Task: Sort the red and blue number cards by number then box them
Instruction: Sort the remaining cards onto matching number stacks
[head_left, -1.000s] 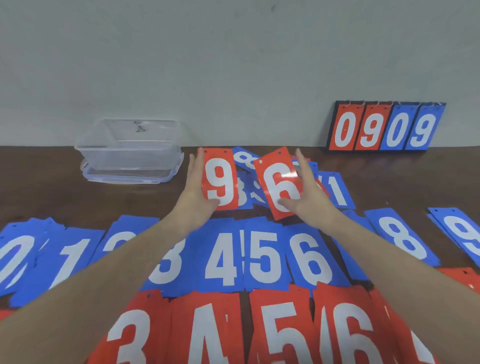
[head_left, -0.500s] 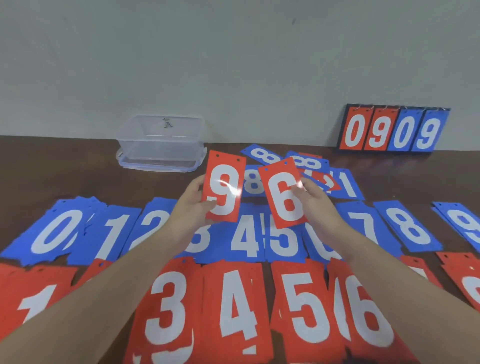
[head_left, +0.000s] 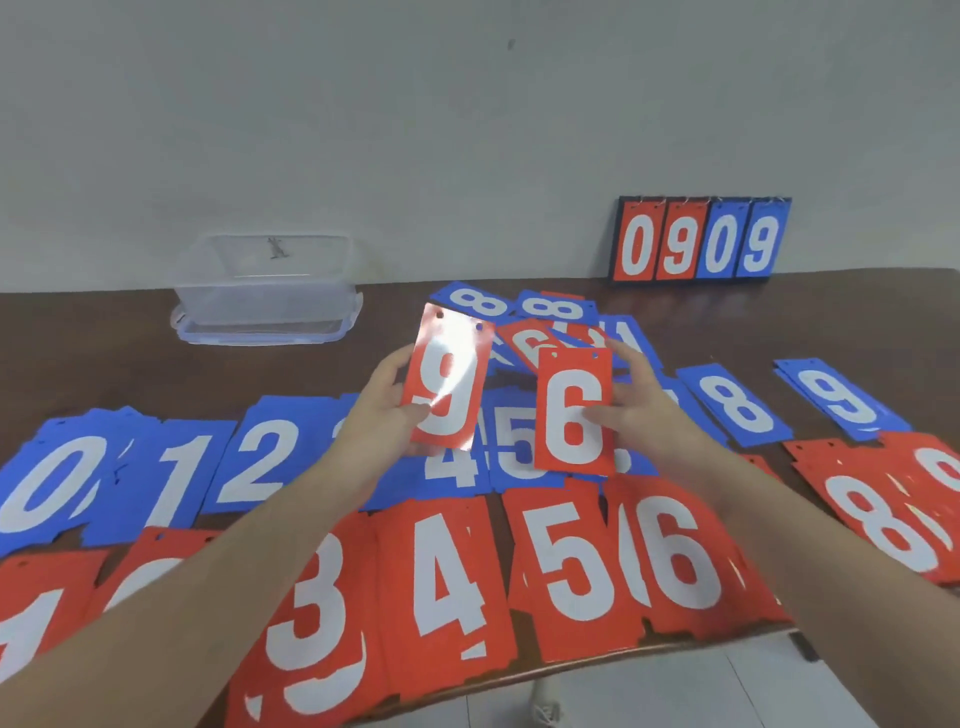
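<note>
red 6 card (head_left: 573, 410) | straightened upright | lowered toward red row

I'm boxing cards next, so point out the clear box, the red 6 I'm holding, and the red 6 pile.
clear box (head_left: 265, 296), head view, front wall.
held red 6 card (head_left: 571, 415), head view, white digit.
red 6 pile (head_left: 680, 556), head view, top card's digit.

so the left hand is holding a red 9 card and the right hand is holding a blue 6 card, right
Not quite. The left hand does hold a red 9 card, but the 6 card in the right hand is red, not blue. The head view shows both held cards red, above the blue row on the table.
</note>
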